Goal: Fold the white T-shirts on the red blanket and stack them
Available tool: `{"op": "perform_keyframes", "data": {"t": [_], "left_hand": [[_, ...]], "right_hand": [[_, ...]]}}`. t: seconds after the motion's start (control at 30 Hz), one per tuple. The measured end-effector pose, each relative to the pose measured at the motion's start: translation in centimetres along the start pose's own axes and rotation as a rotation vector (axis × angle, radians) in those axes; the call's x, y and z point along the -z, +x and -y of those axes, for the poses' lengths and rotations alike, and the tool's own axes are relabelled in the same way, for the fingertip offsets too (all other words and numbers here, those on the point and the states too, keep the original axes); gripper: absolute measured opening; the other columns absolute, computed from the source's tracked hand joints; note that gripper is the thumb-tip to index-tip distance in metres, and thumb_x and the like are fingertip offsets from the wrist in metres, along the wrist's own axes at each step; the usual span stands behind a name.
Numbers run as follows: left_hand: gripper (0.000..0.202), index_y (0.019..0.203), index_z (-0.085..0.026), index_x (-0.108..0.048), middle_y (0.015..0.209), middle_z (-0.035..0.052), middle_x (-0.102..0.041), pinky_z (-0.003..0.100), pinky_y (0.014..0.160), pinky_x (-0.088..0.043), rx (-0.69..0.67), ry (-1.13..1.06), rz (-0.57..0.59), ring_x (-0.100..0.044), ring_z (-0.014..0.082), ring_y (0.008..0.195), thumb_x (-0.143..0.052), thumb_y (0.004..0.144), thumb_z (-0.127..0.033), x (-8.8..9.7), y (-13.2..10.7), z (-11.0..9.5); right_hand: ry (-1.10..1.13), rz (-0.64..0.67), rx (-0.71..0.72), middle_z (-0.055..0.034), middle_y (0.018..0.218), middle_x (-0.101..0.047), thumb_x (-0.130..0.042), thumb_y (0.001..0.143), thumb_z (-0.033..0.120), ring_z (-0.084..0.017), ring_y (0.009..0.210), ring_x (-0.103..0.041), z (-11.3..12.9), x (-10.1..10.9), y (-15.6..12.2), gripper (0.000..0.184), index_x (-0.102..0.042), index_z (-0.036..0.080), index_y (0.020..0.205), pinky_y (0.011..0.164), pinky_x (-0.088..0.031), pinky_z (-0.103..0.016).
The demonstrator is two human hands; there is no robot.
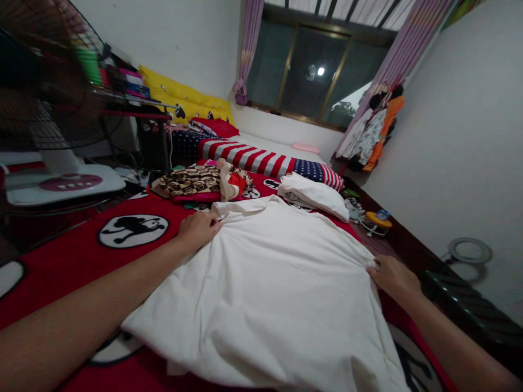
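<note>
A white garment (269, 283) lies spread flat on a red bed cover (73, 256) printed with black-and-white round figures. My left hand (199, 227) pinches the garment's far left corner with closed fingers. My right hand (390, 274) grips the garment's right edge, where the cloth bunches into folds. Both arms reach out from the near edge of the picture.
A folded white cloth (312, 194) lies just beyond the garment. A pile of patterned clothes (196, 181) sits at the far left, with a stars-and-stripes blanket (261, 158) behind. A fan (44, 109) stands left. Hanging clothes (373, 130) and a wall are on the right.
</note>
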State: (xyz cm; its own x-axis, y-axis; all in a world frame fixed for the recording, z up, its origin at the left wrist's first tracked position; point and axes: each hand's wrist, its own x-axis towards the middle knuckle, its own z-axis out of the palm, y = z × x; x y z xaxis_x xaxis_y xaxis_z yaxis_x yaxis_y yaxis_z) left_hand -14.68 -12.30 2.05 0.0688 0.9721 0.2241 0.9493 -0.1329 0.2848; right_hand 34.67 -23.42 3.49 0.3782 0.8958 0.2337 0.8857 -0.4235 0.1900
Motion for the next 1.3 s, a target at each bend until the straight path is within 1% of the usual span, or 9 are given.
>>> {"op": "perform_keyframes", "data": {"t": [0.13,0.27,0.4,0.53,0.6,0.77,0.97,1.17,1.3], "left_hand": [[0.045,0.079,-0.022,-0.070,0.086,0.0083,-0.072,0.026,0.057,-0.034,-0.004,-0.096,0.042,-0.064,0.0253,0.081,-0.046,0.081,-0.060,0.5,0.2,0.3],[0.046,0.066,-0.018,-0.066,0.067,0.0051,-0.066,0.025,0.054,-0.031,-0.128,-0.175,0.224,-0.059,0.0201,0.066,-0.053,0.076,-0.060,1.8,-0.2,1.3],[0.046,0.055,-0.016,-0.058,0.054,0.0000,-0.055,0.023,0.048,-0.028,-0.243,-0.296,0.530,-0.049,0.0145,0.052,-0.062,0.071,-0.060,4.0,-2.7,2.7],[0.039,0.080,-0.016,-0.068,0.079,0.0008,-0.068,0.022,0.058,-0.044,-0.240,-0.600,0.816,-0.061,0.0200,0.072,-0.070,0.068,-0.053,6.1,-6.6,4.5],[0.038,0.090,-0.017,-0.068,0.090,0.0015,-0.070,0.024,0.068,-0.049,-0.207,-0.763,0.883,-0.064,0.0229,0.085,-0.072,0.068,-0.048,6.8,-8.3,5.4],[0.043,0.101,-0.018,-0.064,0.099,0.0038,-0.070,0.028,0.078,-0.051,-0.083,-1.005,0.773,-0.064,0.0230,0.094,-0.075,0.069,-0.045,7.0,-11.0,7.0],[0.046,0.111,-0.019,-0.062,0.106,0.0063,-0.068,0.030,0.080,-0.051,-0.101,-1.137,0.626,-0.064,0.0230,0.095,-0.070,0.075,-0.045,7.3,-13.0,6.9],[0.062,0.132,-0.032,-0.056,0.129,0.0046,-0.061,0.039,0.097,-0.047,-0.052,-0.763,0.555,-0.057,0.0311,0.114,-0.070,0.074,-0.047,8.5,-15.4,6.4],[0.075,0.135,-0.038,-0.053,0.138,0.0034,-0.055,0.045,0.108,-0.038,0.019,-0.578,0.490,-0.049,0.0359,0.126,-0.075,0.064,-0.051,8.1,-16.5,7.2]], "right_hand": [[0.068,-0.153,0.204,-0.0177,0.120,-0.061,-0.053,0.081,0.034,-0.033,0.106,-0.059,4.5,1.0,-0.2,0.042,-0.060,0.015,0.118,0.082,-0.049,-0.043],[0.206,0.032,0.583,-0.0147,0.111,-0.065,-0.040,0.090,0.026,-0.024,0.099,-0.062,8.3,1.2,-0.7,0.031,-0.066,0.015,0.101,0.088,-0.046,-0.035],[0.121,0.204,0.502,-0.0131,0.099,-0.069,-0.047,0.086,0.026,-0.025,0.087,-0.065,9.6,2.3,0.0,0.025,-0.070,0.017,0.087,0.073,-0.045,-0.032],[0.160,0.208,0.497,-0.0100,0.098,-0.070,-0.051,0.084,0.028,-0.024,0.088,-0.065,12.0,4.2,0.3,0.023,-0.071,0.020,0.091,0.070,-0.043,-0.031],[0.236,0.156,0.565,-0.0086,0.102,-0.070,-0.054,0.083,0.026,-0.023,0.091,-0.064,14.3,5.0,0.2,0.022,-0.071,0.021,0.095,0.073,-0.044,-0.029],[0.403,0.063,0.718,-0.0061,0.103,-0.069,-0.055,0.084,0.025,-0.019,0.092,-0.064,22.2,7.2,-0.6,0.018,-0.070,0.020,0.092,0.076,-0.043,-0.026],[0.517,-0.044,0.674,-0.0060,0.103,-0.071,-0.050,0.087,0.023,-0.019,0.093,-0.064,31.8,9.8,-0.2,0.025,-0.068,0.020,0.104,0.074,-0.043,-0.027],[0.417,-0.041,0.742,-0.0094,0.116,-0.065,-0.064,0.080,0.049,-0.027,0.098,-0.064,37.7,10.1,0.0,0.039,-0.066,0.023,0.108,0.075,-0.047,-0.032],[0.347,-0.004,0.790,-0.0174,0.122,-0.061,-0.067,0.080,0.040,-0.030,0.100,-0.064,39.5,9.9,-0.4,0.036,-0.068,0.017,0.107,0.076,-0.049,-0.035]]}}
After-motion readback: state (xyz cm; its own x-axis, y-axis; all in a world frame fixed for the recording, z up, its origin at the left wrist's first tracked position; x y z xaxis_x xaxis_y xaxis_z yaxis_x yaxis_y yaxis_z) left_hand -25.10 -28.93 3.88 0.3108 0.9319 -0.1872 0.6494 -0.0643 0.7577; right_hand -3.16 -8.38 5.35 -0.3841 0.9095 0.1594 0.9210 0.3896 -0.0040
